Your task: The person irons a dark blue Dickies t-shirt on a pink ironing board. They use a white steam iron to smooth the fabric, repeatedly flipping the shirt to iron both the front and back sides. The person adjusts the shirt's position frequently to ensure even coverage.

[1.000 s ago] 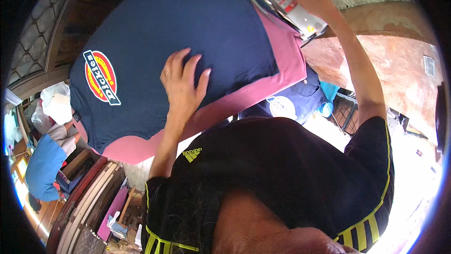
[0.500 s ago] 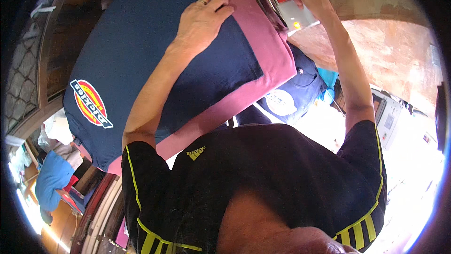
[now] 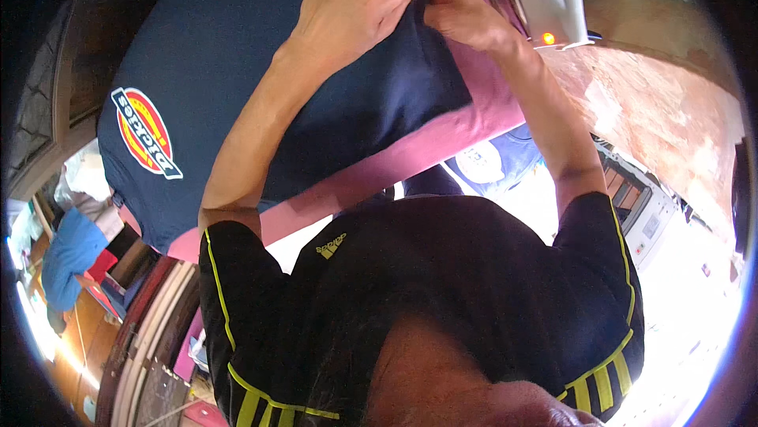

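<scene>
A navy T-shirt [image 3: 347,127] with a red, yellow and white oval print lies spread on a pink-covered board [image 3: 387,155]. At the far side, my left hand [image 3: 355,5] has its fingers closed on the shirt near its right-hand edge. My right hand [image 3: 467,16] is beside it, fingers curled and pinching the same edge. The cloth is drawn up in small folds between the two hands. Some fingertips are hidden behind the knuckles. Just right of my right hand, an iron [image 3: 545,1] with a red-and-white label and a lit orange lamp rests untouched.
Below the board's right corner hangs another dark garment with a white round print [image 3: 482,162]. A pale machine with a panel [image 3: 643,222] stands at the right. Blue cloth [image 3: 71,257] and stacked boards [image 3: 150,340] are at the left. A metal grille gate stands at the far left.
My right hand has let go of the iron and moved left onto the shirt's edge. My left hand, earlier lying on the cloth, has moved farther away and now pinches it.
</scene>
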A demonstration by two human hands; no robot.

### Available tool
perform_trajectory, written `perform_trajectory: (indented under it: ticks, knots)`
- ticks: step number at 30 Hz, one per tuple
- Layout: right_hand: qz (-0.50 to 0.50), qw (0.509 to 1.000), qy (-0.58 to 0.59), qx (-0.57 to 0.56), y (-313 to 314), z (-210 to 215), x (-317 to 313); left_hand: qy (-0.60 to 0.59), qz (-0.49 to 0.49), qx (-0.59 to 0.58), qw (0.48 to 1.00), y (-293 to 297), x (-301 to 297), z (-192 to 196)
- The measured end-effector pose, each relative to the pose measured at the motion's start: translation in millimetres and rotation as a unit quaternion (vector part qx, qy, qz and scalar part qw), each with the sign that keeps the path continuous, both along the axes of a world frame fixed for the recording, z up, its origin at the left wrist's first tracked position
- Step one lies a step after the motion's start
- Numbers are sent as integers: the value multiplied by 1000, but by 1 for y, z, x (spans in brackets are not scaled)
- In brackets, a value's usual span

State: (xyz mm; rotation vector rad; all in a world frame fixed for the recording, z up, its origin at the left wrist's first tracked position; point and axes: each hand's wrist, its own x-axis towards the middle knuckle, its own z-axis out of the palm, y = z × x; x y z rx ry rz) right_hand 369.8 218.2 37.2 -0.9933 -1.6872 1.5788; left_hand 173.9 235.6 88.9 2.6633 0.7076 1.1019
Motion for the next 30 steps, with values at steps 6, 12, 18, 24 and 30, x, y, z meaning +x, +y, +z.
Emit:
perform_trajectory:
  ticks: [6,12,18,24,30]
  knots:
    - [379,860,-333,73,12,-34,-20,-81,32,-15,996,-6,-14,-4]
    - [472,725,-499,54,-21,-25,-8,65,266,-57,960,-56,-100,-37]
    - [403,771,-485,92,-50,-8,7,126,502,-116,847,-147,-170,-70]
    - [193,910,-298,-213,-48,-34,58,144,651,-171,725,-210,-219,-62]
    - [-61,966,7,-252,-103,10,63,134,729,-156,653,-246,-304,-66]
